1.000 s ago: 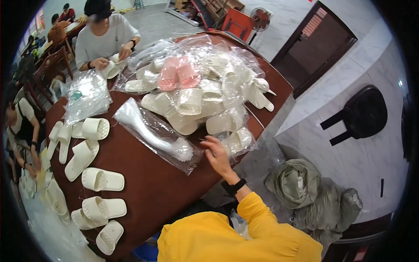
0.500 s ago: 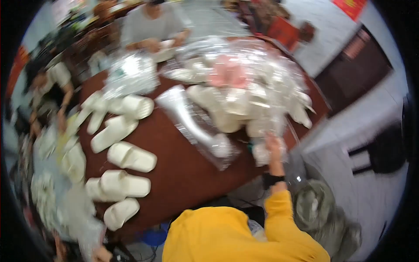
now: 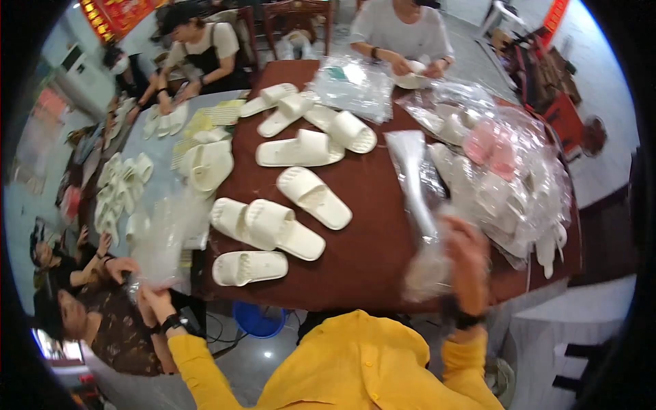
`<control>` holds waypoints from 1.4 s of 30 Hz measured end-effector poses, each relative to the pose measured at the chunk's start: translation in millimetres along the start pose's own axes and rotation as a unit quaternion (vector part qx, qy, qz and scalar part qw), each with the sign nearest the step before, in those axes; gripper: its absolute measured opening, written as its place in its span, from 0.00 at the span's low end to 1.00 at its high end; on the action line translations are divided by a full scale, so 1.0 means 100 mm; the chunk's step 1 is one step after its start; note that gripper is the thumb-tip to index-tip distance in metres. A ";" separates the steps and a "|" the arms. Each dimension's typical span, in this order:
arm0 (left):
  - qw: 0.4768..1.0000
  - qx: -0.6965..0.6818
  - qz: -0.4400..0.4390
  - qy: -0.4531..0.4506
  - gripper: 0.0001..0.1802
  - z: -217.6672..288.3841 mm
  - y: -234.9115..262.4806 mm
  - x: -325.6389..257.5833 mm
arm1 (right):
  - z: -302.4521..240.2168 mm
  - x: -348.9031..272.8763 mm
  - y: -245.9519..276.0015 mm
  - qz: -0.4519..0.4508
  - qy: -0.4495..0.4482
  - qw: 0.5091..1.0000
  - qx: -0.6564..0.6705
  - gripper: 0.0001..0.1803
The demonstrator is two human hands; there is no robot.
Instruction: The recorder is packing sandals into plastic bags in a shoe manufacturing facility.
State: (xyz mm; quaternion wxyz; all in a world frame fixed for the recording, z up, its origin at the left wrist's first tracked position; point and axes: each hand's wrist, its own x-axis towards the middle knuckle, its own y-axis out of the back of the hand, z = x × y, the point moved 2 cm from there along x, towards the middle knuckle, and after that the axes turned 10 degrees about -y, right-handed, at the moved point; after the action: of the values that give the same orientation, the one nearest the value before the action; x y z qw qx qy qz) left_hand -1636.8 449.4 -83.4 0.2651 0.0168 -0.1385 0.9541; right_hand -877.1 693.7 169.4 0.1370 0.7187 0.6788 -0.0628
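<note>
At the left, my left hand (image 3: 157,301) is closed at the lower end of a blurred clear plastic bag (image 3: 166,236). A co-worker's hand (image 3: 121,268) is at the same end of it. My right hand (image 3: 468,253), smeared by motion, is over the right part of the brown table, beside a long clear plastic sleeve (image 3: 412,160) with a crumpled lower end; whether the hand holds it is unclear. Between my hands lie several loose cream slippers, among them a single slipper (image 3: 316,198) and a nearer one (image 3: 249,268).
A heap of bagged slippers (image 3: 512,195), including a pink pair (image 3: 489,147), covers the table's right side. A stack of clear bags (image 3: 352,89) sits at the back. Across the table a person (image 3: 403,41) handles a white slipper. A blue bucket (image 3: 260,320) stands below the table edge.
The view has swung left, bringing more of the left table and its people in. My right hand has left the bagged heap for the plastic sleeve; my left hand shows more fully.
</note>
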 end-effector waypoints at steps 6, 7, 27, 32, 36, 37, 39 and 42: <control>0.916 -0.233 0.287 0.153 0.33 0.42 -1.02 -0.16 | 0.86 0.28 -1.57 -0.296 -0.004 0.955 -0.008 0.24; 0.942 -0.176 0.253 0.134 0.32 0.44 -0.99 -0.26 | 0.87 0.23 -1.55 -0.299 -0.002 0.954 -0.006 0.24; 0.642 0.385 -0.646 -0.148 0.14 -0.42 -5.05 -2.46 | 2.05 0.28 -0.05 0.226 -0.030 0.974 -0.018 0.11; 0.691 0.300 -0.636 -0.169 0.11 0.01 -4.83 -2.53 | 1.46 0.15 0.29 0.300 0.099 0.948 -0.048 0.06; 0.692 -0.042 -0.598 0.403 0.10 0.24 -4.69 -2.69 | 1.62 0.32 0.65 0.328 0.075 0.936 -0.104 0.08; 0.654 -0.172 -0.506 0.535 0.12 0.26 -4.69 -2.76 | 1.82 0.39 0.73 0.291 0.021 0.956 -0.041 0.10; 0.677 -0.088 -0.528 0.505 0.13 -0.16 -4.45 -2.87 | 1.94 0.43 0.77 0.207 -0.072 0.975 -0.027 0.17; 0.664 0.042 -0.580 0.470 0.21 -0.35 -4.46 -3.01 | 2.05 0.29 0.77 0.155 -0.115 0.969 -0.152 0.17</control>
State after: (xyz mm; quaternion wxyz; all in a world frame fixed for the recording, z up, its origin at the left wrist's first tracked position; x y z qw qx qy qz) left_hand -1149.4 674.9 -34.9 0.7936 -0.3461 0.0820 0.4936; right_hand -779.2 660.1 -25.9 0.3299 0.7741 0.5400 -0.0191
